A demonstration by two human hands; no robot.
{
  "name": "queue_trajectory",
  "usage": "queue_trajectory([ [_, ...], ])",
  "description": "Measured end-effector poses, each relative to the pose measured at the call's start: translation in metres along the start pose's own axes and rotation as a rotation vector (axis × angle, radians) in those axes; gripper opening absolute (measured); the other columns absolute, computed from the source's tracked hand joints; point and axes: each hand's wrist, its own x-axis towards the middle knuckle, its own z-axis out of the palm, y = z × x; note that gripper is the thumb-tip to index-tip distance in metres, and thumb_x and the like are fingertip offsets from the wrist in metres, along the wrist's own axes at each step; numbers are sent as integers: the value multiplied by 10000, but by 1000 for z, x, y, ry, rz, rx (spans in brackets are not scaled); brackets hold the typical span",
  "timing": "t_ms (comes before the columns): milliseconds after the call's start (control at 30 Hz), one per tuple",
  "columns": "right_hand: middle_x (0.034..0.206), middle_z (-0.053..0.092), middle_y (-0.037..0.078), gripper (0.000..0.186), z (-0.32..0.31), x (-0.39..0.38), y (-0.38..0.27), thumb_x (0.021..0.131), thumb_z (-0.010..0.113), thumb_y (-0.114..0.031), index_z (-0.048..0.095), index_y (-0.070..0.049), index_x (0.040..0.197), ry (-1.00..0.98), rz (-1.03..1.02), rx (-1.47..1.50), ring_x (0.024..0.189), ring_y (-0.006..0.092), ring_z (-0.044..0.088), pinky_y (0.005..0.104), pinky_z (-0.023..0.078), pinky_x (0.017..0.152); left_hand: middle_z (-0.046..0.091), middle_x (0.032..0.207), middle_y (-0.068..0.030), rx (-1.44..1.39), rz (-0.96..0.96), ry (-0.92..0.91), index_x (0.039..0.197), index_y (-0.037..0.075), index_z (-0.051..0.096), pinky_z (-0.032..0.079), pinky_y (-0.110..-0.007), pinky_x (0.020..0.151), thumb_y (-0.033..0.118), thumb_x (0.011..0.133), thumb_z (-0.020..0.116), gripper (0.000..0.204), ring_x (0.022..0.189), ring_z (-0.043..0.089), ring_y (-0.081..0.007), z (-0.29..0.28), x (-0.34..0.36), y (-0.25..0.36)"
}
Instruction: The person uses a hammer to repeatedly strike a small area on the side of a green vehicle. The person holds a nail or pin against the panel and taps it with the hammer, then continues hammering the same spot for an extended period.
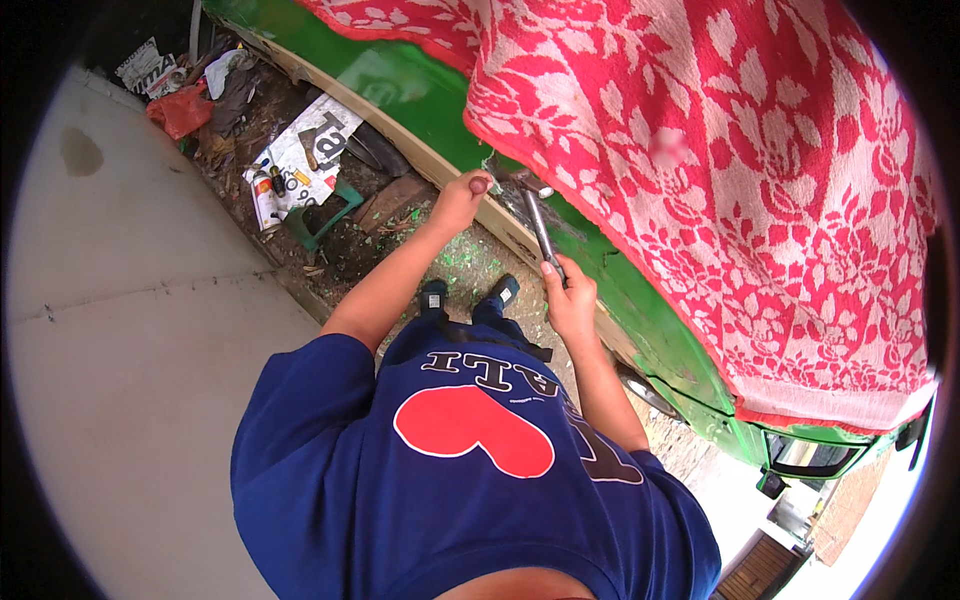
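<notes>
My left hand (456, 208) is closed at the edge of the green vehicle body (425, 95), around a tool whose rounded reddish-brown end (479, 185) shows above the fist. The rest of that tool is hidden by the hand and the panel. In my right hand (574, 302) is a hammer (541, 228), gripped near the lower end of its dark metal handle. Its head lies by the rough, damaged part of the green panel, just right of my left fist and close to the blanket's edge.
A red and white floral blanket (700, 200) covers much of the vehicle. Green paint chips (460, 258) litter the ground around my feet. To the left are a green plastic stool (330, 215), spray cans (264, 200), a printed white sheet (310, 140), a red bag (182, 110) and a pale wall (130, 350).
</notes>
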Motion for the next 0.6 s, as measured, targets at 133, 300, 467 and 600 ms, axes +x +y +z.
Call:
queue_trajectory([
  [133, 730, 645, 157, 282, 6, 2, -12, 933, 649, -250, 670, -20, 1095, 39, -242, -141, 622, 282, 625, 374, 485, 594, 646, 904, -203, 119, -65, -9, 1042, 18, 608, 484, -382, 780, 149, 933, 613, 171, 842, 611, -359, -3, 4, 13],
  [300, 792, 672, 185, 261, 15, 13, -10, 921, 653, -265, 669, -41, 1053, 79, -258, -274, 708, 385, 655, 439, 504, 632, 652, 909, -244, 50, 115, -1, 1012, -10, 601, 491, -429, 779, 60, 889, 570, 145, 904, 629, -431, 2, 17, -12],
  [467, 788, 671, 180, 266, 9, 15, -12, 930, 640, -273, 666, -40, 1056, 110, -275, -110, 708, 380, 653, 434, 503, 640, 651, 959, -236, 145, -27, -75, 1076, 19, 595, 483, -477, 788, 111, 922, 588, 179, 946, 597, -456, -6, 17, 20],
  [600, 801, 671, 177, 264, 4, 25, -11, 936, 637, -267, 664, -35, 1059, 10, -277, -296, 705, 369, 654, 420, 504, 642, 654, 951, -224, 98, 52, -35, 1048, 16, 600, 480, -473, 790, 155, 938, 600, 177, 931, 600, -443, -1, 25, -22],
])
